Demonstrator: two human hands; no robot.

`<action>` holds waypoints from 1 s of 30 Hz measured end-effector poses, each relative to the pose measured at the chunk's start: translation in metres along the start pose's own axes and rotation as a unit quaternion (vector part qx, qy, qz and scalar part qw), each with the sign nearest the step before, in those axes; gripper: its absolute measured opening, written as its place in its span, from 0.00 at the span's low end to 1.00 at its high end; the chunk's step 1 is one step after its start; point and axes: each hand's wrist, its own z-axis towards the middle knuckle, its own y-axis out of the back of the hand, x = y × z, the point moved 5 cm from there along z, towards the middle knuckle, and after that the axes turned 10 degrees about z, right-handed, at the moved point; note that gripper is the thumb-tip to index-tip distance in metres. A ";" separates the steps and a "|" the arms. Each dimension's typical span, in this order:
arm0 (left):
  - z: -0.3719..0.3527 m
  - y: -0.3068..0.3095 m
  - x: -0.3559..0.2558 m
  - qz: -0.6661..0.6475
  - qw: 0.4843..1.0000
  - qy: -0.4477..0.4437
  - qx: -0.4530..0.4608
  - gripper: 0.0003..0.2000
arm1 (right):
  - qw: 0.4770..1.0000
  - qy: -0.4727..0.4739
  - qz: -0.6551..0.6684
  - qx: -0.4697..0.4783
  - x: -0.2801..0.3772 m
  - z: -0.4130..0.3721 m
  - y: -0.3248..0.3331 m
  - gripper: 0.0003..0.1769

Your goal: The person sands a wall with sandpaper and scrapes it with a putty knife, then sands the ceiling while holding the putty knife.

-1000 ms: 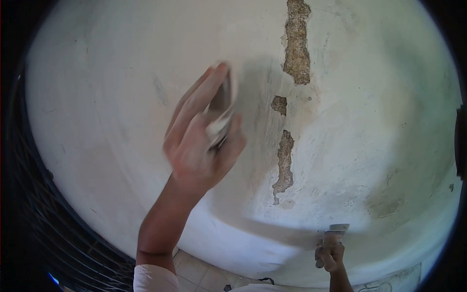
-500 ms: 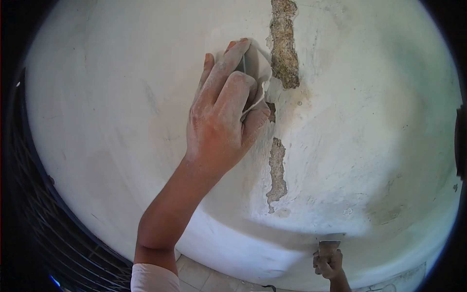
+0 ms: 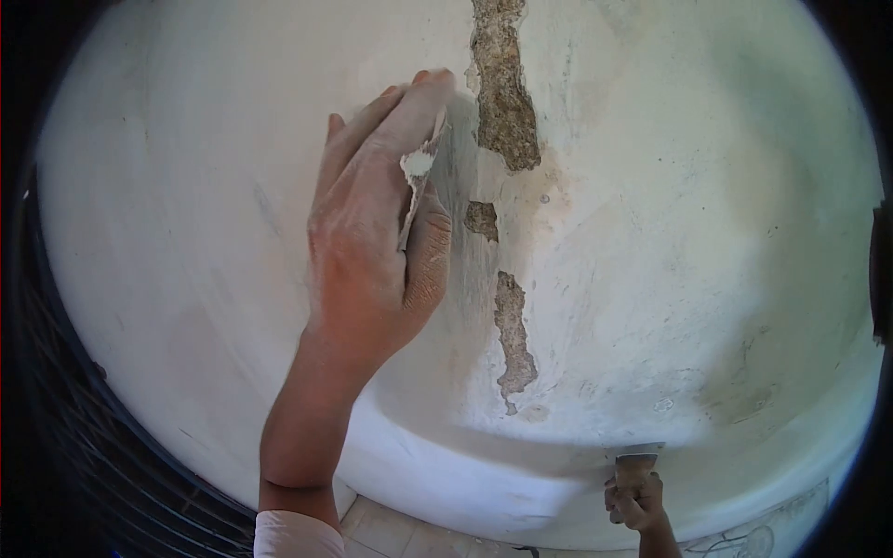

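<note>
My left hand (image 3: 372,205), dusted white, is closed around a thin, bent putty spreader, seen nearly edge-on. White filler (image 3: 419,165) clings to its edge. The hand is against or very near the pale wall (image 3: 642,251), left of a broken vertical strip of bare rough patches. The upper patch (image 3: 505,93) is the largest; a small patch (image 3: 482,220) and a narrow lower patch (image 3: 514,330) lie beneath it. Low on the right, my right hand (image 3: 637,502) grips a putty knife (image 3: 638,463) with its blade upward, close to the wall.
Dark metal bars (image 3: 112,437) run along the lower left beside the wall. Pale floor tiles (image 3: 381,525) show at the bottom. A dark fitting (image 3: 881,274) stands at the right edge. Stains and scuffs mark the wall.
My left hand has moved left, away from the patches, and turned so the spreader shows edge-on. The small middle patch is now fully uncovered. My right hand has barely moved.
</note>
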 end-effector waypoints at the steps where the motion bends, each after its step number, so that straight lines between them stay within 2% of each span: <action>1: -0.001 -0.002 0.001 -0.003 1.000 -0.006 -0.003 0.27 | 1.000 -0.002 -0.022 0.014 -0.001 0.000 0.001 0.13; 3: -0.004 -0.007 0.003 -0.009 1.000 -0.018 -0.011 0.28 | 0.997 -0.006 -0.066 0.042 0.000 0.001 0.004 0.13; 7: -0.008 -0.014 0.002 0.016 0.998 -0.066 0.000 0.31 | 0.999 -0.019 -0.041 0.004 -0.001 -0.001 0.000 0.13; 9: -0.014 -0.017 -0.001 -0.003 0.996 -0.088 -0.006 0.31 | 0.999 -0.003 -0.048 0.019 -0.006 0.000 0.004 0.13; 12: -0.021 -0.019 0.003 -0.099 0.991 -0.087 -0.039 0.29 | 0.999 -0.007 -0.038 0.002 -0.009 -0.003 0.006 0.13; 15: -0.025 -0.021 0.000 -0.020 0.995 -0.095 0.013 0.27 | 0.996 0.012 -0.073 0.042 -0.001 0.001 0.000 0.12; 18: -0.024 -0.026 -0.002 0.039 0.995 -0.089 -0.007 0.26 | 0.997 -0.001 -0.076 0.011 0.000 -0.001 -0.001 0.12; 21: -0.021 -0.018 -0.013 0.127 0.989 -0.039 0.067 0.29 | 0.998 0.030 -0.052 0.028 -0.010 -0.002 0.006 0.11; 24: -0.022 -0.019 -0.015 0.168 0.981 -0.016 0.094 0.33 | 0.999 -0.005 -0.034 0.019 -0.010 -0.003 0.007 0.11; 27: -0.017 -0.016 -0.022 0.191 0.973 0.002 0.131 0.26 | 0.998 -0.023 -0.047 0.026 -0.003 -0.001 0.003 0.11; 30: -0.013 -0.011 -0.025 0.214 0.966 0.018 0.144 0.26 | 0.997 0.008 -0.059 0.044 -0.004 0.000 0.003 0.12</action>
